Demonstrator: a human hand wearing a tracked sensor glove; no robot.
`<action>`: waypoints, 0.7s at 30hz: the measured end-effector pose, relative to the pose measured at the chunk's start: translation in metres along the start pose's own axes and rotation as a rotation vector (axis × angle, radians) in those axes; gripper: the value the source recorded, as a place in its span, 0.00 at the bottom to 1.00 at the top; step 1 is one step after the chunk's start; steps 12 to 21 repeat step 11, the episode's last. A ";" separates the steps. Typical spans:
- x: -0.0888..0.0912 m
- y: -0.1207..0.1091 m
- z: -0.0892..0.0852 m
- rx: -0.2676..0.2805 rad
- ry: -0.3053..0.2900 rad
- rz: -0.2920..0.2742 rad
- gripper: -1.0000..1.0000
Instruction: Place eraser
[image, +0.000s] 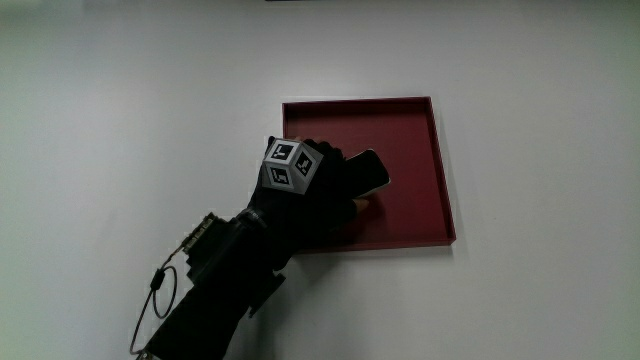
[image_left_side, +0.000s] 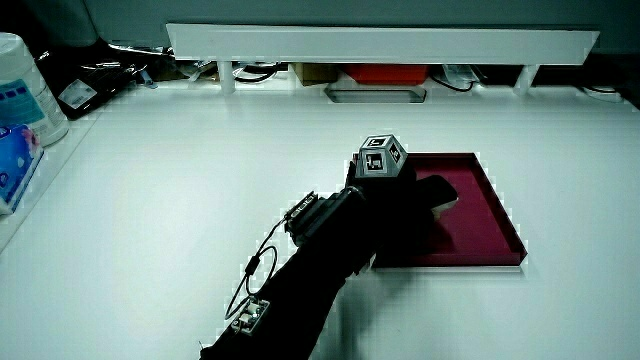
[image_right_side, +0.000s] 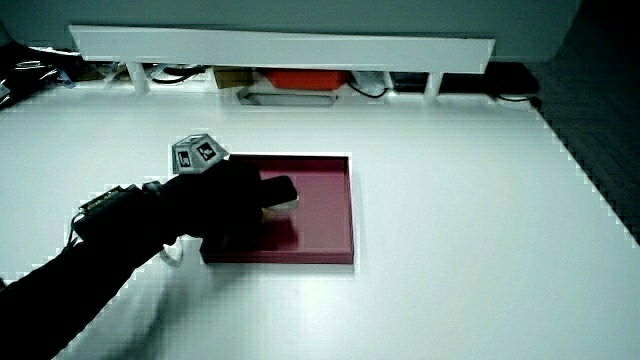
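The hand (image: 310, 185) is positioned over the red tray (image: 415, 120), above the part of the tray nearest the person, with the forearm (image: 215, 290) extending back across the white worktop (image: 120, 120) toward the person. The fingers are curled around the eraser (image: 368, 170), which is held in the grasp; a dark body with a pale end is visible protruding from the fingertips. The eraser is located above the floor of the tray, inside the tray's rim. Whether the eraser touches the tray floor cannot be determined from the main view.

In both side views the hand (image_left_side: 405, 200) (image_right_side: 235, 195) is seen low over the tray (image_left_side: 490, 215) (image_right_side: 325, 225), and the pale end of the eraser (image_left_side: 445, 203) (image_right_side: 285, 203) is seen close to the tray floor. The patterned cube (image: 288, 166) is carried on the back of the hand and faces upward. A thin cable loop (image: 160, 285) is attached beside the forearm.

The tray rests flat on the worktop, and nothing else is seen inside it apart from the held eraser. A low white partition (image_left_side: 380, 42) stands at the worktop's edge farthest from the person. In a side view, a white container (image_left_side: 25, 85) and a blue packet (image_left_side: 15, 160) are seen at the worktop's edge, well apart from the tray.
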 end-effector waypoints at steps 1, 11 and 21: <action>0.000 -0.003 0.003 0.010 0.010 -0.017 0.00; -0.023 -0.037 0.035 0.084 -0.045 -0.073 0.00; -0.023 -0.037 0.035 0.084 -0.045 -0.073 0.00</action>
